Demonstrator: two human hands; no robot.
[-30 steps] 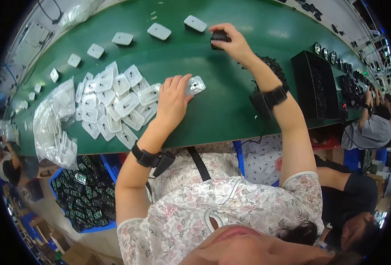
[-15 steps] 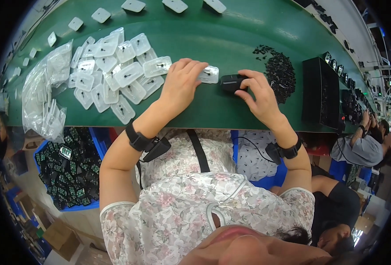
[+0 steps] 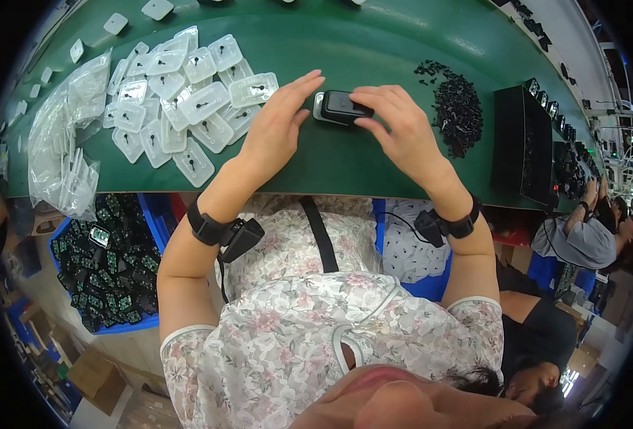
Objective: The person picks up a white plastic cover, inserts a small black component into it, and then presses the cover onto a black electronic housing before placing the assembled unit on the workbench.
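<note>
On the green table in front of me, a small black plastic case [image 3: 346,105] lies over a whitish translucent cover [image 3: 318,106]; only the cover's left end shows. My right hand [image 3: 396,120] pinches the case by its right end between thumb and fingers. Just left of the pair is my left hand [image 3: 275,123], its fingers stretched out and the thumb apart, holding nothing. Beyond that hand, a heap of similar translucent covers [image 3: 206,104], each with a small dark piece in the middle, spreads across the table.
A pile of tiny black parts [image 3: 459,118] lies right of my right hand, beside a black box [image 3: 520,143]. Clear plastic bags [image 3: 66,136] sit far left. Below the table edge, a blue bin [image 3: 148,236] holds circuit boards. Other people sit at right.
My right hand has brought the black case leftward onto the translucent cover. The left hand has let go of that cover and drawn slightly left with fingers straightened.
</note>
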